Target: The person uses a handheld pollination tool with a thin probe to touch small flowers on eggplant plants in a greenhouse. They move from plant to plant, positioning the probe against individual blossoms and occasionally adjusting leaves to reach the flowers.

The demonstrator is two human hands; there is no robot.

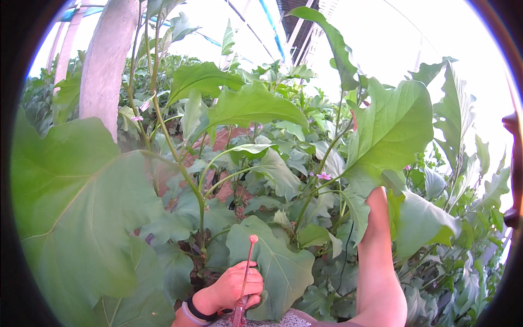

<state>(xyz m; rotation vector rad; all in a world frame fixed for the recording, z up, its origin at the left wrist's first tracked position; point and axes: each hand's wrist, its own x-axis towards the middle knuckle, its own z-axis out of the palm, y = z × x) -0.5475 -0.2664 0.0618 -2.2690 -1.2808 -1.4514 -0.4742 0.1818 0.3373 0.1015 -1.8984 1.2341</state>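
Observation:
At the bottom centre my left hand [241, 286], with a black and a pale band at the wrist, is curled behind a thin rod tool [247, 267]. The rod points up, has a small round tip and runs down to a reddish handle; the hand appears closed around this tool, though its grip is partly hidden. A broad eggplant leaf [274, 265] lies just behind and right of the fingers. My right forearm [378, 241] reaches up at the right. Large leaves [392, 126] cover most of my right hand [354, 121]; only small skin-coloured patches show among them.
A very large leaf [81, 196] fills the left foreground. Forked eggplant stems [196, 190] rise near the centre, and a pink-purple flower [324, 176] hangs right of them. A pale post [108, 65] stands upper left. Dense plants extend behind and right; a dark cord [346, 257] hangs near my forearm.

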